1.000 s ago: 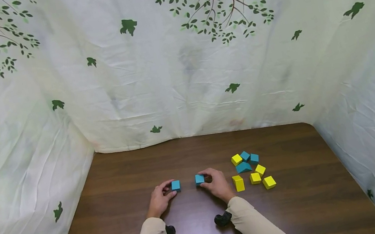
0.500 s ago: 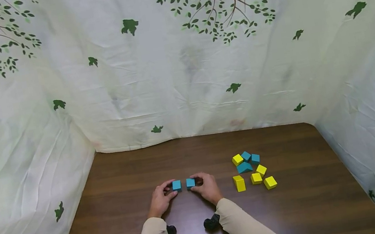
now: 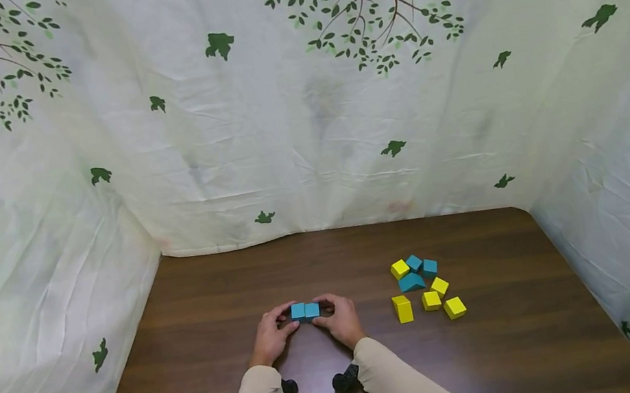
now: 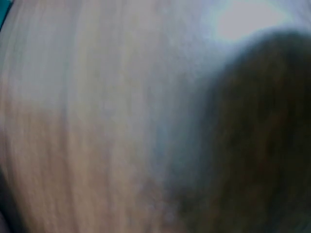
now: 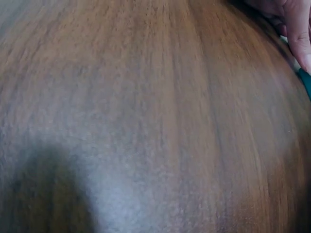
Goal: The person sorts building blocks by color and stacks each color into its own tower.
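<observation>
Two blue cubes sit side by side at the middle of the table in the head view, their facing sides right at each other. The left blue cube [image 3: 298,311] is pinched between thumb and fingers of my left hand [image 3: 270,338]. From the other side, thumb and fingers of my right hand [image 3: 342,322] pinch the right blue cube [image 3: 312,310]. The right wrist view catches part of the right hand [image 5: 296,24] in its top corner, with a teal block edge [image 5: 305,81] by a fingertip. Only a teal corner [image 4: 4,10] shows in the left wrist view.
Right of the hands lies a loose group of blocks: a blue wedge [image 3: 411,282], smaller blue blocks [image 3: 429,268], several yellow cubes [image 3: 455,308] and a taller yellow block [image 3: 403,310]. A white leaf-printed cloth [image 3: 304,129] hangs around the brown table [image 3: 229,280].
My right hand has moved left with its blue cube, closing the gap to the left cube. The left hand has stayed nearly still, holding its cube.
</observation>
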The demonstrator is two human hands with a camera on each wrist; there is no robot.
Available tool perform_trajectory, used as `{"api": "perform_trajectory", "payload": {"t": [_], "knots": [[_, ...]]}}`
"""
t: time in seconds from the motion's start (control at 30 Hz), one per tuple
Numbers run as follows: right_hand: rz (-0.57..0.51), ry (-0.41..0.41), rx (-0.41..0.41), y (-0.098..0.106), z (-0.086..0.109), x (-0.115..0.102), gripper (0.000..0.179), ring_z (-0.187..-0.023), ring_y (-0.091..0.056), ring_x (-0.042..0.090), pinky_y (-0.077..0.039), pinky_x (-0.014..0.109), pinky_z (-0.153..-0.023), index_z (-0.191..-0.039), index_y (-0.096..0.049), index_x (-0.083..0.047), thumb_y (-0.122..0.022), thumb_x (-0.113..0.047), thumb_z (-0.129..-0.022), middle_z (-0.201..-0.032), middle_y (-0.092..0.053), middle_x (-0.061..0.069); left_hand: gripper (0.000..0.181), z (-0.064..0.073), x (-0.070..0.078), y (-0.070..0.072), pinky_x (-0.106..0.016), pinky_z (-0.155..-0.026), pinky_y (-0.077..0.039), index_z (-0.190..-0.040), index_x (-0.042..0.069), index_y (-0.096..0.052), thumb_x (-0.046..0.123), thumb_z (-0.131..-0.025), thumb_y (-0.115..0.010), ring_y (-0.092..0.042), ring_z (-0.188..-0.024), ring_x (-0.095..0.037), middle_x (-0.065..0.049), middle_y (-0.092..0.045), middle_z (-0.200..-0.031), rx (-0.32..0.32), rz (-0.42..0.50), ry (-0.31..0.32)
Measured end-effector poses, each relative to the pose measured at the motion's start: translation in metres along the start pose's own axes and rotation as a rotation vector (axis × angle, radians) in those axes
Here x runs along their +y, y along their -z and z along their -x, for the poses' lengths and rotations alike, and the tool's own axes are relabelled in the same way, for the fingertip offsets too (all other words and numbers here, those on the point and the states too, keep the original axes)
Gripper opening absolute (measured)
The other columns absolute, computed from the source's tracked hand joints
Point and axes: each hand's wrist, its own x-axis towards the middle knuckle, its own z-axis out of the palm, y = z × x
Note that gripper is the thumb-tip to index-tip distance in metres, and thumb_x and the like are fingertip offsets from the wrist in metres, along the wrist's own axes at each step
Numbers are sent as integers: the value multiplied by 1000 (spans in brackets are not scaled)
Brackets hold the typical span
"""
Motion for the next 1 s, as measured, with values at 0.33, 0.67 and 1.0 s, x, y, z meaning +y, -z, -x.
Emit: {"api": "perform_trajectory", "payload": {"t": [0.33, 0.67, 1.0], "knots": [[-13, -7, 22, -3, 0, 1, 33, -92, -66, 23, -53, 35, -81, -108, -72, -10, -81, -5, -76, -105, -70, 8, 39, 0, 0, 0, -45, -86, -43, -123, 7, -65, 5, -85, -72, -52, -95, -26, -11, -60, -103, -6, -14, -2], [-12, -28, 34, -3, 1, -3, 34, -93, -64, 22, -52, 37, -81, -108, -71, -7, -81, -5, -76, -105, -70, 7, 40, -1, 0, 1, -49, -87, -44, -124, 7, -65, 5, -85, -72, -53, -96, -28, -13, -60, -103, -13, -23, 1], [-27, -23, 10, -1, 1, 1, 40, -98, -63, 23, -51, 38, -85, -112, -69, -6, -82, -6, -75, -108, -70, 7, 41, -2, -2, 0, -46, -86, -43, -125, 8, -64, 6, -85, -72, -52, -95, -26, -11, -59, -102, -18, -36, 3]]}}
